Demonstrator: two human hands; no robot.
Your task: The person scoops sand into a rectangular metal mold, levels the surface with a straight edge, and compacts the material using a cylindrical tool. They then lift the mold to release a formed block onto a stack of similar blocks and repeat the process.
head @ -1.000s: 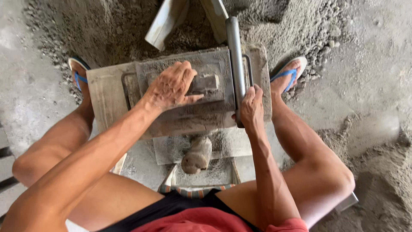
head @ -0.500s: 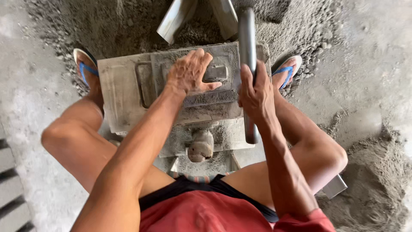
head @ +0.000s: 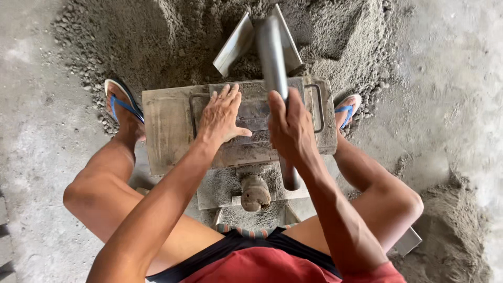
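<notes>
A grey, cement-caked block mould (head: 162, 126) sits between my feet. My left hand (head: 222, 115) lies flat, fingers spread, on the mould's top plate. My right hand (head: 291, 126) is wrapped around a thick grey metal lever bar (head: 272, 52) that runs from above the mould down past my wrist. Behind the mould a metal chute (head: 238, 44) leans into the sand heap. A worn knob-like handle (head: 255, 193) sticks up just below the mould, near my lap.
A heap of grey sand and gravel (head: 157, 36) fills the ground behind the mould. My feet in blue-strapped sandals rest at the left (head: 121, 102) and right (head: 347, 109) of the mould. Another sand pile (head: 450, 230) lies at lower right on the concrete floor.
My right hand has closed around the lever bar and swung it from the mould's right side toward the middle. My left hand stays flat on the top plate. The view has shifted.
</notes>
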